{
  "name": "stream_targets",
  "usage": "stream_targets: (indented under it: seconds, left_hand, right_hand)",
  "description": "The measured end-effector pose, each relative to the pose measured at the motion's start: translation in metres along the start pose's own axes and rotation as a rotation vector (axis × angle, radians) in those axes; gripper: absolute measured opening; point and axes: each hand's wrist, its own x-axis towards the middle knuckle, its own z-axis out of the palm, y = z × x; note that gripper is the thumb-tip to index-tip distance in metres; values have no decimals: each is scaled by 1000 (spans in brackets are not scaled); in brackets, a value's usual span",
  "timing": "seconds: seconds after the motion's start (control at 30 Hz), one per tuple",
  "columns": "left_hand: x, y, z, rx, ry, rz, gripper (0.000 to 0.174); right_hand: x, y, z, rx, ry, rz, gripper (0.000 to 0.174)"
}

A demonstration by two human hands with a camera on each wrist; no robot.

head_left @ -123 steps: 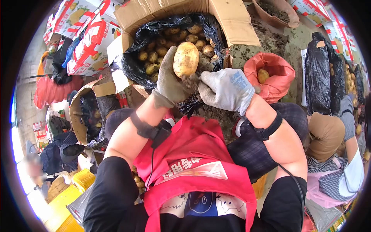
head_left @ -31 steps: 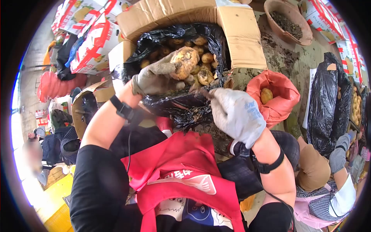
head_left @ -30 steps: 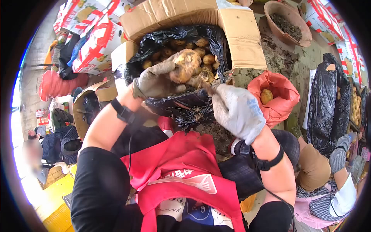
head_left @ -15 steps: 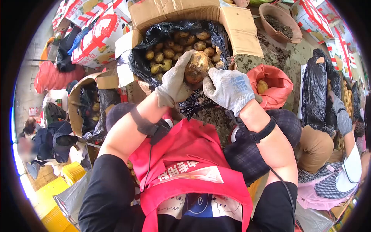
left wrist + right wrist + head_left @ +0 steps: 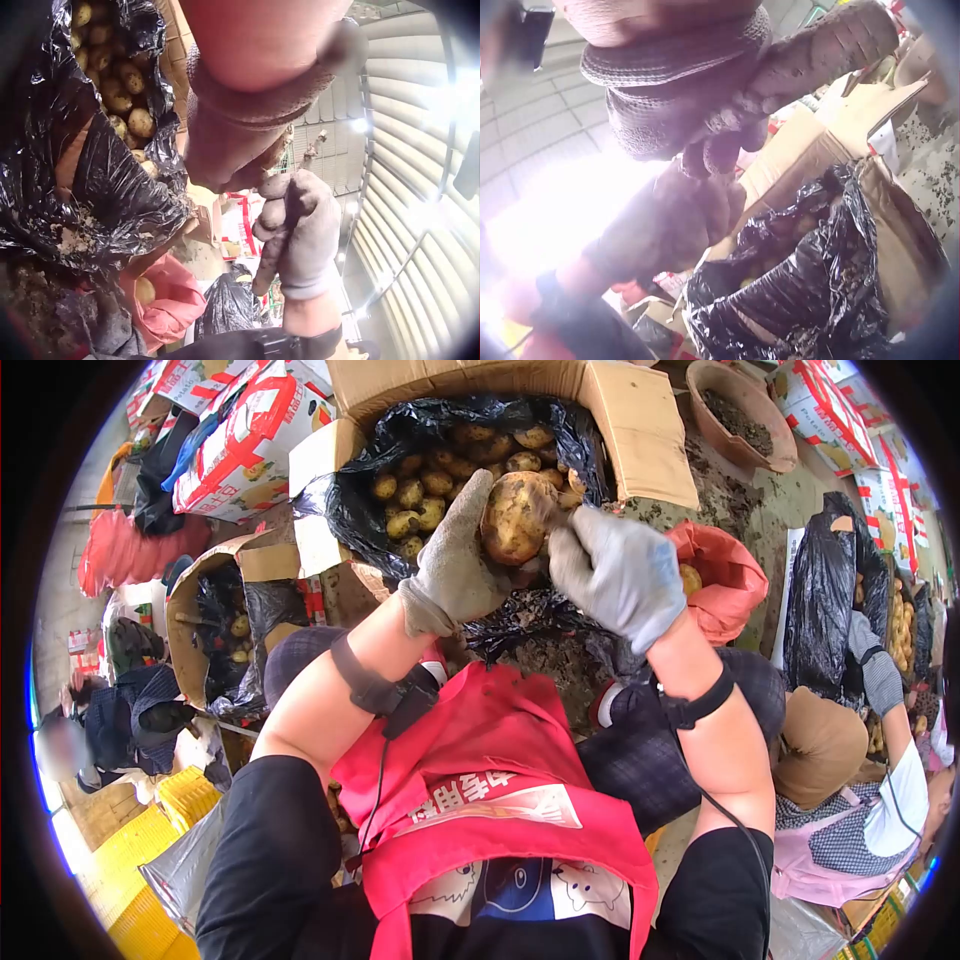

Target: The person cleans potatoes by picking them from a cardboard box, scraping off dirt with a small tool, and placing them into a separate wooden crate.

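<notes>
In the head view my gloved left hand (image 5: pixel 460 565) grips a large soil-stained potato (image 5: pixel 515 518) over the near edge of a carton (image 5: pixel 640 435). My gloved right hand (image 5: pixel 622 575) is beside it, fingers curled, with a small dirt-brown thing (image 5: pixel 549 512) at the fingertips against the potato's right side. That thing (image 5: pixel 313 148) sticks up from the right fist in the left wrist view; I cannot tell its kind. Smaller potatoes (image 5: pixel 432 510) fill the carton's black plastic liner (image 5: pixel 345 525). In the right wrist view the left hand (image 5: pixel 667 217) shows, the potato mostly hidden.
A pink-red bag (image 5: pixel 735 585) with a potato inside stands right of the carton. Beyond lies a tub of soil (image 5: pixel 745 420). Another carton (image 5: pixel 185 615) is at left, and a person (image 5: pixel 860 830) sits at right. Loose soil (image 5: pixel 550 680) lies between the knees.
The left hand has brought the potato back from over the carton toward the body. The right hand drew close to it, then shifted slightly right, with the brown thing against the potato.
</notes>
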Motion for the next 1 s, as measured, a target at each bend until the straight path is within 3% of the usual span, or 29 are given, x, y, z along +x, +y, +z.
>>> stream_targets:
  seconds: [0.1, 0.13, 0.17, 0.23, 0.27, 0.3, 0.37, 0.43, 0.53, 0.63, 0.67, 0.77, 0.83, 0.9, 1.0]
  left_hand:
    - [3, -10, 9, 148, 89, 15, 50]
    - [8, -8, -12, 62, -189, -37, 48]
    - [9, -11, -7, 65, -189, -46, 48]
    - [12, -19, 7, 169, 227, 118, 50]
    - [9, -14, 4, 191, 69, 57, 50]
    - [10, -14, 2, 194, 67, 55, 50]
    - [12, -13, 5, 170, 105, 118, 48]
    - [10, -12, -2, 121, 36, 21, 49]
    - [17, -17, -7, 283, 139, 76, 47]
    - [14, -19, 5, -16, 19, 24, 56]
    - [15, -10, -2, -46, -110, -105, 58]
    - [13, -6, -10, 19, -90, -122, 54]
    - [9, -8, 1, 59, -67, -87, 55]
    - [5, -9, 10, 152, -22, -14, 57]
    - [4, -11, 15, 247, -2, -27, 61]
  right_hand:
    - [4, 23, 2, -75, -106, 81, 30]
    - [-2, 24, 2, -76, -101, 92, 30]
    - [-4, 14, 0, -107, -187, 75, 30]
    - [-12, -6, 1, -157, -401, 18, 31]
    - [-19, -10, 5, -134, -448, -6, 31]
    - [-23, -13, 7, -112, -492, -28, 31]
    - [-25, -5, 0, -80, -317, 9, 33]
    - [-13, 6, -15, 61, -159, 114, 32]
    - [-16, 24, -7, -16, -145, 139, 32]
    - [-22, 2, -1, -113, -269, 61, 32]
    - [-24, -8, -1, -161, -406, -23, 32]
    - [-29, -7, 1, -3, -291, -52, 31]
    - [-18, 6, -10, 79, -41, 33, 31]
    - [-8, 22, -24, 142, -80, 247, 34]
    - [-10, 42, -16, 82, -29, 135, 33]
